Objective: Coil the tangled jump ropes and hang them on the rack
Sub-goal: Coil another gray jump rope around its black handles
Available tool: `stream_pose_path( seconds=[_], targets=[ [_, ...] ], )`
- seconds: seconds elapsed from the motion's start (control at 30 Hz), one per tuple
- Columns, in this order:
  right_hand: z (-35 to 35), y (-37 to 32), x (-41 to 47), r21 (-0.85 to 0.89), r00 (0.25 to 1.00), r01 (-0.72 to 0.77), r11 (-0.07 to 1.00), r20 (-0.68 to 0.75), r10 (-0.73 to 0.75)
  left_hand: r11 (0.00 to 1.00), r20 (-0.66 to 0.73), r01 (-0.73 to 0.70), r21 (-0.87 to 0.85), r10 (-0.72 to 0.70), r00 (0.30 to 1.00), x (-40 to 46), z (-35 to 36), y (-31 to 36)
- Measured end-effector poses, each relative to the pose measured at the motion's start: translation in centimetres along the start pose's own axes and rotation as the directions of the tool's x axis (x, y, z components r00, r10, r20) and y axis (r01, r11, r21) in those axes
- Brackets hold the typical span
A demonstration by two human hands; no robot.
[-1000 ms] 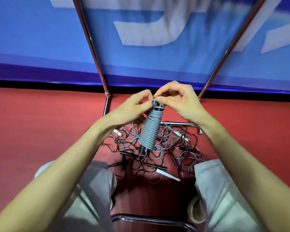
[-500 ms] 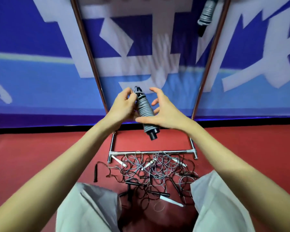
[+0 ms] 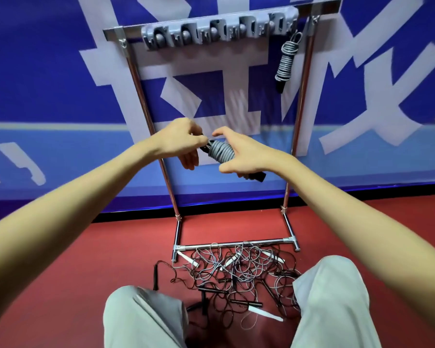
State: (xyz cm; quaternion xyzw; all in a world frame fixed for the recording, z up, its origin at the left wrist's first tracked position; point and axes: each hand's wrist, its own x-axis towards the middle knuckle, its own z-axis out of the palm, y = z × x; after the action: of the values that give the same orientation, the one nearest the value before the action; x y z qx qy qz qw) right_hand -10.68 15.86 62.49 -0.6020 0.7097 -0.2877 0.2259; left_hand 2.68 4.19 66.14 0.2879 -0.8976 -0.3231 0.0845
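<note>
The floor [image 3: 86,247] was a red, smooth sports surface, running far to a black strip at the foot of a blue banner wall [image 3: 48,71] printed with large white shapes. A chrome rack [image 3: 146,114] stood against that wall, its two uprights rising from a base bar that lay on the floor. Across its top ran a grey hook strip [image 3: 219,27]; one coiled rope [image 3: 285,59] hung at the right end of it, just inside the right upright, while the hooks to its left were free.

Between the uprights, about halfway up, the person held the coiled grey jump rope [image 3: 220,151] in the air, tilted down to the right with a black handle end poking out below. The left hand [image 3: 178,141] had its grip pinched on the upper left end of the coil, fingers curled. The right hand [image 3: 241,154] cupped the coil from the right with thumb and fingers curved round it.

On the floor near the base bar lay the tangled pile of ropes [image 3: 236,275], thin dark and grey cords with black and white handles, spreading between the person's knees [image 3: 141,317] in pale trousers. One black handle trailed out to the left of the pile. Bare red floor lay open to the left and right of the rack.
</note>
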Motion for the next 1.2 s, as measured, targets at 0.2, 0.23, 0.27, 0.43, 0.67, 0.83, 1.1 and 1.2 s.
stream_pose_path(
  seconds=[0.2, 0.23, 0.27, 0.43, 0.67, 0.83, 1.1, 1.2],
  targets=[
    [-2.0, 1.4, -0.4, -0.026, 0.994, 0.084, 0.996, 0.079, -0.081, 0.998, 0.244, -0.049, 0.039, 0.038, 0.969, -0.5, -1.9, 1.9],
    [-2.3, 1.7, -0.4, -0.011, 0.993, 0.088, 0.996, 0.078, -0.086, 0.998, 0.274, -0.059, 0.023, 0.051, 0.960, -0.4, -2.1, 2.1],
    [-2.6, 1.7, -0.3, 0.017, 0.993, 0.084, 0.996, 0.079, -0.085, 0.998, 0.302, -0.068, -0.002, 0.066, 0.951, -0.4, -2.3, 2.3],
    [-4.1, 1.8, 0.0, 0.209, 0.987, 0.077, 0.975, 0.121, -0.104, 0.955, 0.321, -0.109, -0.277, 0.199, 0.926, 0.7, -3.6, 2.9],
    [-7.0, 2.1, 1.7, 0.307, 0.994, 0.090, 0.947, 0.038, -0.107, 0.827, 0.200, -0.090, -0.556, 0.237, 0.951, 5.2, -4.1, 3.8],
    [-9.3, 2.6, 4.3, 0.238, 0.974, 0.212, 0.948, -0.134, -0.184, 0.836, 0.023, -0.137, -0.532, 0.176, 0.984, 10.0, -4.6, 4.8],
    [-14.3, 4.8, 8.8, 0.017, 0.915, 0.153, 0.988, -0.379, -0.135, 0.930, -0.129, -0.253, -0.267, 0.226, 0.966, 17.0, -6.4, 7.5],
    [-15.8, 6.0, 10.2, -0.036, 0.879, 0.109, 0.993, -0.463, -0.113, 0.930, -0.172, -0.263, -0.257, 0.223, 0.959, 19.5, -6.1, 8.9]
  ],
)
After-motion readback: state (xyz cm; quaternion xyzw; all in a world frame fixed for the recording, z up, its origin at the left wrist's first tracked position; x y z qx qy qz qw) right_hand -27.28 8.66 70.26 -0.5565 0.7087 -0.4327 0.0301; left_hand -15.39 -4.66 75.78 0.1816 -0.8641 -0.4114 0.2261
